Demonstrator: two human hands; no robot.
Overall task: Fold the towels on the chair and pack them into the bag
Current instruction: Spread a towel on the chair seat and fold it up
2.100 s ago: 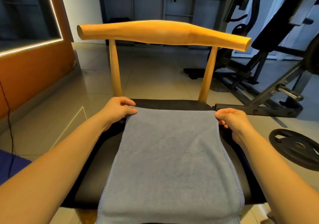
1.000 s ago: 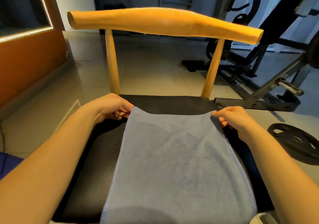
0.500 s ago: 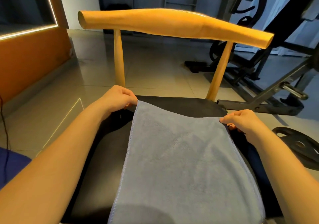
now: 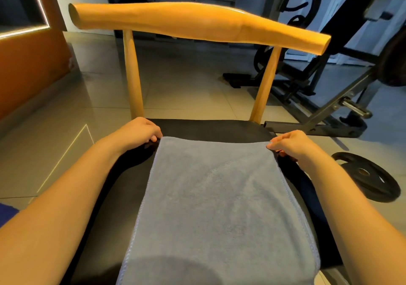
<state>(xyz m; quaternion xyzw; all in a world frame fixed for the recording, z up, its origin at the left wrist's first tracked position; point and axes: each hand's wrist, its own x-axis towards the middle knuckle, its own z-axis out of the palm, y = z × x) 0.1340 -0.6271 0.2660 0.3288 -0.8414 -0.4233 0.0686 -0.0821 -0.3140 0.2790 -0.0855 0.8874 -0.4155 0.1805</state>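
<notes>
My two hands hold a grey towel (image 4: 215,197) flat across the black seat (image 4: 211,127) of a wooden chair (image 4: 193,23), its far edge stretched between them. My left hand (image 4: 138,132) has its fingers curled around the towel's far left corner. My right hand (image 4: 292,143) pinches the far right corner between thumb and fingers. The towel covers the middle of the seat and runs toward me out of the bottom of the view, with black upholstery showing on either side. Beyond the chair is a tiled floor (image 4: 186,91). At right, a black weight plate (image 4: 369,177) lies flat on the tiles near the seat, with the metal frame of a weight bench (image 4: 325,109) behind it. An orange wall panel (image 4: 26,65) stands at left.
</notes>
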